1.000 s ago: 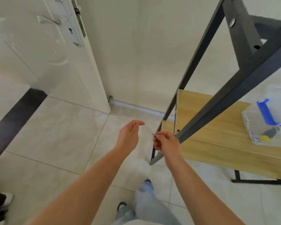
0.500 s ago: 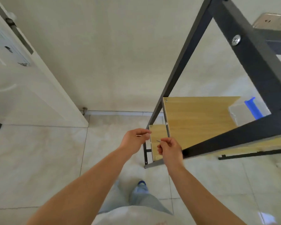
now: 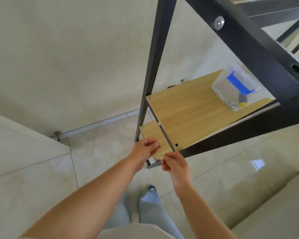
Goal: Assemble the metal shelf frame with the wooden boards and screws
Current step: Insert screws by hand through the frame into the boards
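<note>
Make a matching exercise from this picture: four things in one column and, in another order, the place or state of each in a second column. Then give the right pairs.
Things:
1. plastic box
2. left hand
3. right hand
4. front corner hole

Places or states:
A. pinches a thin metal tool beside the board's corner
B. empty, no screw in it yet
C. lies on the upper board, with a blue part on top
D. pinches a small screw above the lower board

Pairs: 1-C, 2-D, 3-A, 4-B
</note>
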